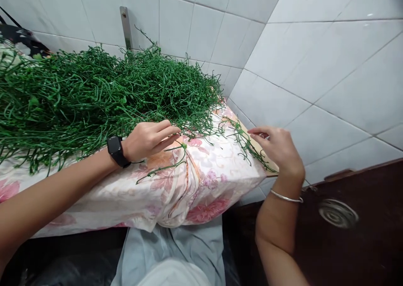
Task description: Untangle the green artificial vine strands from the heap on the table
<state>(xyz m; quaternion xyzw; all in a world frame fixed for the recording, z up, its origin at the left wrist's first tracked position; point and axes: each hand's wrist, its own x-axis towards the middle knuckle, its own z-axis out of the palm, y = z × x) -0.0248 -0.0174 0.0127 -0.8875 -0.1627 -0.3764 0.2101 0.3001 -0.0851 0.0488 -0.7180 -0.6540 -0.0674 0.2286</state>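
Note:
Near the table's front edge, my left hand [153, 138], with a black watch [118, 152] on its wrist, pinches a green artificial sprig [184, 146] at the fingertips. The sprig's thin branches trail down over the floral cloth. Farther right, my right hand [275, 145], wearing a silver bangle [286, 197], hovers by the table's corner. Its thumb and index finger point left and are slightly apart, with nothing visible between them. Just left of these fingertips, a few similar green sprigs [242, 137] lie at the table's right edge.
A large heap of green artificial stems [103, 89] covers the back and left of the table, against the tiled wall [189, 22]. The floral tablecloth [214, 198] bunches up at the front. A metal bracket [125, 26] is fixed to the wall. A round drain cover [338, 213] lies lower right.

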